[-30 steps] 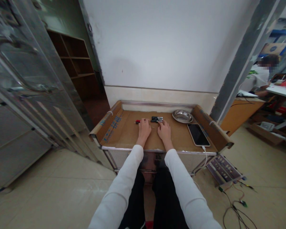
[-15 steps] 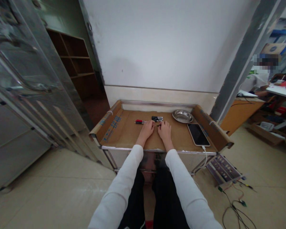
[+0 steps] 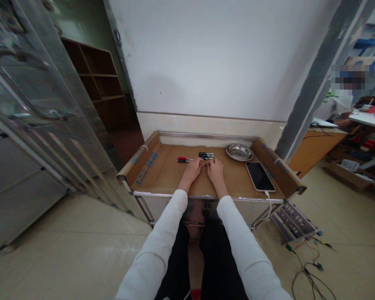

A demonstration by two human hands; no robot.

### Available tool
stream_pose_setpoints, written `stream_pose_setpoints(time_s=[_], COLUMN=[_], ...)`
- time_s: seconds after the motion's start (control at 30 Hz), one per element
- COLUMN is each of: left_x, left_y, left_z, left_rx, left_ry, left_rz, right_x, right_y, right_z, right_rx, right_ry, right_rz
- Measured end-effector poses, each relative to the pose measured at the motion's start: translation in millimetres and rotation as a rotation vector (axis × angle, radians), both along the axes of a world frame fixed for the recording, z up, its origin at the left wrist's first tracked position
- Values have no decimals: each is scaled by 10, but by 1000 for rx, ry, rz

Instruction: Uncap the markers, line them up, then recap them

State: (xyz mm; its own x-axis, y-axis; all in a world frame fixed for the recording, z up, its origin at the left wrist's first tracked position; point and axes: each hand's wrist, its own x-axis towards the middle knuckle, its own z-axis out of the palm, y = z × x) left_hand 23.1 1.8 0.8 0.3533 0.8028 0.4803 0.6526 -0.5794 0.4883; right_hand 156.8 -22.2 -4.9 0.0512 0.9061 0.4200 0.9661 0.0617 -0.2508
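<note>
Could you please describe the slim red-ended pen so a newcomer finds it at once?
Find the brown cardboard-lined metal cart against the white wall. On its top, beyond the bare left hand and left of the slim black pens, lies the slim red-ended pen. Its red end sets it apart from the dark pen beside it.

This is likely a workshop: a cardboard-lined metal cart [image 3: 167, 175] at the centre, a box-like electrical unit [image 3: 295, 225] with loose cables [image 3: 313, 276] at four o'clock, a wooden desk [image 3: 318, 146], a person [image 3: 343, 103] and a cardboard box [image 3: 346, 176] near three, a steel door [image 3: 65, 83] at ten.
</note>
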Motion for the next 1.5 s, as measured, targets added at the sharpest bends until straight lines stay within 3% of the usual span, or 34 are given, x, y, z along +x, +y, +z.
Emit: stream_pose_setpoints(time_s=[0.5, 0.73, 0.87, 1.17, 1.3, 1.5], left_x=[1, 4, 1, 56, 67, 67], left_y=[8, -31, -42, -33, -55, -111], left_z=[0, 45, 60, 23, -1, 61], left_rx=[-29, -49, -41, 27, 0, 48], left_ry=[-15, -78, -99, 94, 252, 299], left_rz=[11, -6, 1, 49, 70, 152], right_x=[5, 28, 35, 57, 70, 67], right_y=[25, 95, 99, 168, 130, 59], right_z=[-25, -60, -77, -166, -116, -48], right_rx=[42, 101, 124, 266, 268, 274], right_ry=[36, 277, 325, 478, 452, 343], right_rz=[26, 265, 320, 277, 189, 68])
